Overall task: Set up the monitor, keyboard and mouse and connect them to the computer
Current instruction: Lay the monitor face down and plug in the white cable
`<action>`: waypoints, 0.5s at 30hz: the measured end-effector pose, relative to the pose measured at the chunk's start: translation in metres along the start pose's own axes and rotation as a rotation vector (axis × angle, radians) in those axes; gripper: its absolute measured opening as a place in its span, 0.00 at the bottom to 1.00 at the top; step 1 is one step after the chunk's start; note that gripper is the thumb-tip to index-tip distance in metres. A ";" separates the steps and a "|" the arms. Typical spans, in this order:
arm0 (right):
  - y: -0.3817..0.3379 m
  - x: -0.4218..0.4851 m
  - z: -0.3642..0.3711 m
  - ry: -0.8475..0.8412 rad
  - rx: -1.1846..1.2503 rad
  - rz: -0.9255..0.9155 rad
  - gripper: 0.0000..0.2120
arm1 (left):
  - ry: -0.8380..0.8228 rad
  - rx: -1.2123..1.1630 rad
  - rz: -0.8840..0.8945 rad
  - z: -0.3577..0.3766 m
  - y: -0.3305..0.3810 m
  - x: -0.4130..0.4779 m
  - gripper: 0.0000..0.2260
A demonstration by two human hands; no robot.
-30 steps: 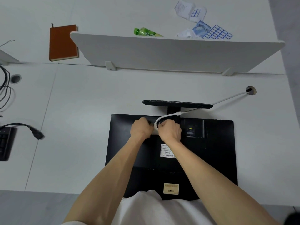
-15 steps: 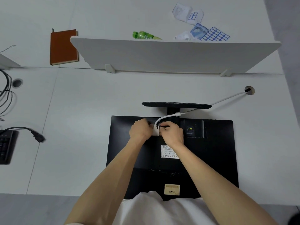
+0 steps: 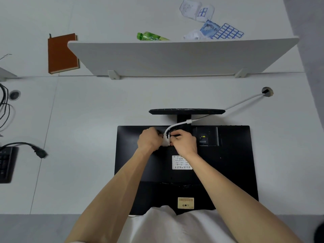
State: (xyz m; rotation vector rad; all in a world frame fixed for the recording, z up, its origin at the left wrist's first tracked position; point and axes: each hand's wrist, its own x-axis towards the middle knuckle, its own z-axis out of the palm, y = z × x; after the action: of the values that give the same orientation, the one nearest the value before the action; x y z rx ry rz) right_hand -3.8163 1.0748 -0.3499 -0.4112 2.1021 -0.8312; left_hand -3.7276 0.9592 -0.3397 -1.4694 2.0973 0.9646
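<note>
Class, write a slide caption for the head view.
Left hand and right hand hold a white connector at the back of the face-down monitor.

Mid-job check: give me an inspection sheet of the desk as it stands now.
Surface: white desk, panel seams visible.
Job's things: monitor lies screen-down, stand base toward the divider panel; keyboard at left edge; mouse not seen.
Clutter: brown notebook, green bottle, label sheets beyond the divider panel.
Grippers: left hand and right hand both pinch the white connector on the monitor's back.
Cables: white cable runs from the grommet to the white connector; black power plug lies loose near the keyboard.
Surroundings: grey floor along the near edge.
</note>
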 end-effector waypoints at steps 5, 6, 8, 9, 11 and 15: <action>0.002 0.002 0.000 0.004 0.011 -0.008 0.07 | -0.028 -0.023 -0.007 -0.003 0.003 0.001 0.10; 0.003 0.003 0.000 0.004 0.013 -0.006 0.07 | -0.033 -0.020 -0.008 -0.004 0.003 0.001 0.10; 0.005 0.004 0.000 0.002 0.019 -0.007 0.07 | -0.051 -0.022 -0.009 -0.006 0.003 0.002 0.10; 0.006 0.004 0.000 0.002 0.023 -0.009 0.07 | -0.070 -0.026 -0.005 -0.008 0.002 0.004 0.10; 0.007 0.004 0.001 0.005 0.028 -0.013 0.07 | -0.096 -0.064 0.012 -0.010 0.003 0.007 0.10; 0.007 0.004 -0.001 0.008 0.009 -0.011 0.09 | 0.013 -0.032 0.134 -0.007 0.012 0.009 0.10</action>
State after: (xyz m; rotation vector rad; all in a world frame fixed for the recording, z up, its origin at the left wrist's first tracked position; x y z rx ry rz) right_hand -3.8195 1.0775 -0.3568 -0.4162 2.1050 -0.8497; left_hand -3.7418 0.9503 -0.3373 -1.3681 2.2238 1.0451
